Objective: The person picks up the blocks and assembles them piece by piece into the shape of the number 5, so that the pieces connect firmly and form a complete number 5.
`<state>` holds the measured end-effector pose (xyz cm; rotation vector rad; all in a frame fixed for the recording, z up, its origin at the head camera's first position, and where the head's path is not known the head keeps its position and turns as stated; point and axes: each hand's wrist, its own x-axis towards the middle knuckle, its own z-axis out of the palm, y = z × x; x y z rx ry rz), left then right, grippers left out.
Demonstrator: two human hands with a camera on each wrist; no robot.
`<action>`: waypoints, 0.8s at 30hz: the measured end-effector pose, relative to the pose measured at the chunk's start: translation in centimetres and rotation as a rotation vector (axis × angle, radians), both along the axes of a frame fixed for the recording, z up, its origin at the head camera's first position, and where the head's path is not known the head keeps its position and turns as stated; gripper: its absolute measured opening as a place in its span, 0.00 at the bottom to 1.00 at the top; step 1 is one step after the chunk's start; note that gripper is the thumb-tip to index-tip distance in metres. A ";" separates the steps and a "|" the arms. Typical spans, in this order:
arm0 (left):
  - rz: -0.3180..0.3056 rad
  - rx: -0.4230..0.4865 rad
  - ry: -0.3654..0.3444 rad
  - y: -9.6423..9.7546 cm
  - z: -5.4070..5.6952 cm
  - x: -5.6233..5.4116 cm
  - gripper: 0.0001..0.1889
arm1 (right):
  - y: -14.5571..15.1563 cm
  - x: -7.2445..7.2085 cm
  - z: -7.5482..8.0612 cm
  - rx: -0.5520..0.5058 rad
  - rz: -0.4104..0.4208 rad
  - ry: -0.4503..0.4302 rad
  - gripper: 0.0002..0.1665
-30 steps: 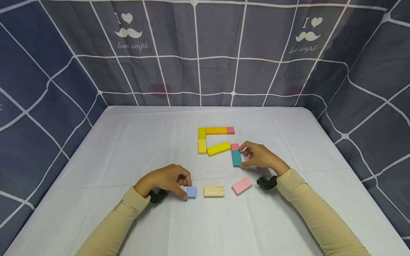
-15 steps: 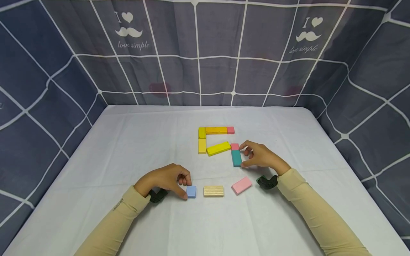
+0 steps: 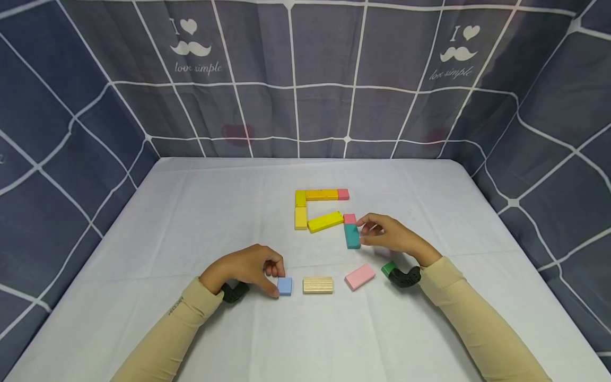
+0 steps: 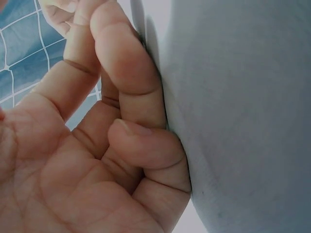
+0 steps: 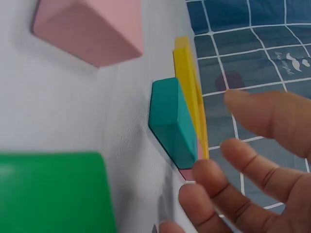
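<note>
My left hand (image 3: 250, 268) is at the blue block (image 3: 285, 286), thumb and forefinger curled at its left end; in the left wrist view the fingers (image 4: 136, 145) are curled and the block is hidden. Beside the teal block (image 3: 352, 236), my right hand (image 3: 396, 233) has its fingers loosely bent. The right wrist view shows those fingers (image 5: 252, 184) apart from the teal block (image 5: 170, 121). A small pink block (image 3: 350, 218) touches the teal block's far end, and a slanted yellow block (image 3: 325, 222) meets that pink block.
Yellow blocks (image 3: 300, 217), an orange block (image 3: 322, 194) and a pink one (image 3: 343, 194) form a corner at the back. Nearer lie a ridged wooden block (image 3: 317, 285), a light pink block (image 3: 360, 277) and a green block (image 3: 389, 268), partly hidden by the wrist camera.
My right hand has drawn slightly right, away from the teal block, and more of the green block shows. The left hand and the other blocks stay in place.
</note>
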<state>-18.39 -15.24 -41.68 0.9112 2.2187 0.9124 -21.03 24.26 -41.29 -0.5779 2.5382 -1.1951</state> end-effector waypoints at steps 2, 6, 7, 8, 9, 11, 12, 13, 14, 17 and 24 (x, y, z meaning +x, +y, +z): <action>-0.003 0.001 0.001 0.0 0.0 0.0 0.14 | 0.1 0.1 -0.2 -0.037 0.010 -0.007 0.21; 0.007 -0.002 -0.007 0.0 0.0 0.0 0.14 | 0.3 0.6 -0.3 -0.092 0.011 -0.024 0.19; 0.008 -0.003 -0.008 0.0 0.1 0.0 0.14 | 0.3 0.8 -0.3 -0.104 0.013 -0.027 0.19; 0.008 -0.003 -0.008 0.0 0.0 0.0 0.14 | 0.4 0.9 -0.3 -0.116 0.017 -0.030 0.18; 0.010 -0.004 -0.008 0.0 0.0 0.0 0.14 | 0.4 1.0 -0.4 -0.127 0.025 -0.031 0.17; 0.012 -0.004 -0.009 0.0 0.0 -0.1 0.14 | 0.6 1.1 -0.4 -0.137 0.042 -0.029 0.15; 0.011 -0.004 -0.008 0.0 0.0 -0.1 0.14 | 0.6 1.1 -0.5 -0.142 0.053 -0.031 0.15; 0.010 -0.004 -0.008 0.0 -0.1 -0.1 0.14 | 0.7 1.1 -0.5 -0.145 0.066 -0.031 0.14; 0.010 -0.004 -0.008 -0.1 -0.1 -0.1 0.14 | 0.8 1.1 -0.6 -0.150 0.084 -0.032 0.14; 0.011 -0.002 -0.011 -0.1 -0.1 -0.2 0.14 | 1.0 1.0 -0.8 -0.165 0.141 -0.056 0.14; 0.013 0.001 -0.017 0.0 -0.2 -0.1 0.14 | 1.5 1.1 -1.4 -0.168 0.269 -0.125 0.17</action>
